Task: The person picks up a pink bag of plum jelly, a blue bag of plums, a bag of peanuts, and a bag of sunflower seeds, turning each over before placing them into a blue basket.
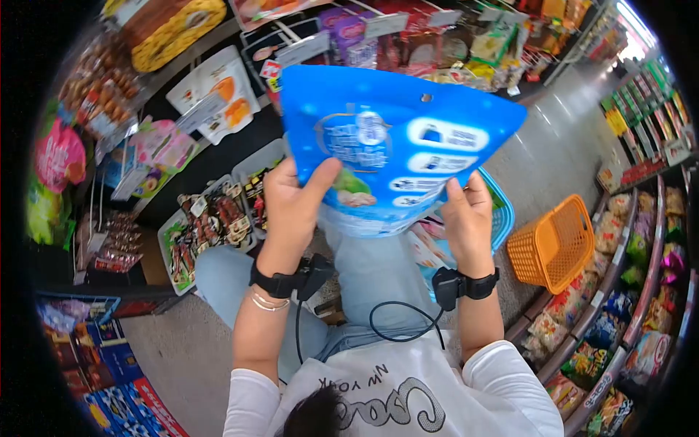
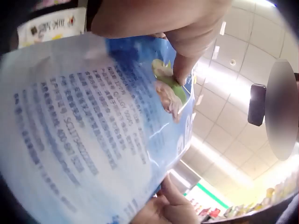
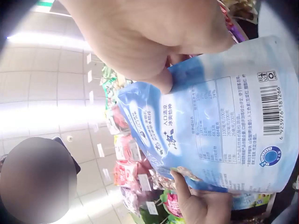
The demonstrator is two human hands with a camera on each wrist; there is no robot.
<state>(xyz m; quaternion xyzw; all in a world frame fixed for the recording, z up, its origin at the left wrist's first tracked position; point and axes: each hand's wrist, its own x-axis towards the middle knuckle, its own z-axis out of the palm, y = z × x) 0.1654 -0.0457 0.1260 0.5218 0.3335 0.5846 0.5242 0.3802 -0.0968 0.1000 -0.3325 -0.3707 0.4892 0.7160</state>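
Note:
A blue pouch of packaged food (image 1: 378,95) is held up in front of the chest with both hands. My left hand (image 1: 295,200) grips its left edge, thumb laid over the printed face. My right hand (image 1: 468,222) pinches the opposite edge, thumb likewise on the front. Rows of small printed text cover the pouch's lower part (image 2: 70,126) in the left wrist view. From the right wrist, a barcode (image 3: 270,109) and a nutrition table show on the pouch. The pouch's far side is hidden from the head view.
Hanging snack packets (image 1: 357,36) line the shelf ahead and to the left. Trays of wrapped sweets (image 1: 211,226) stand beside the left knee. A blue basket (image 1: 502,218) sits partly behind the right hand, an orange basket (image 1: 546,251) farther right. Curved snack racks (image 1: 604,313) run along the right.

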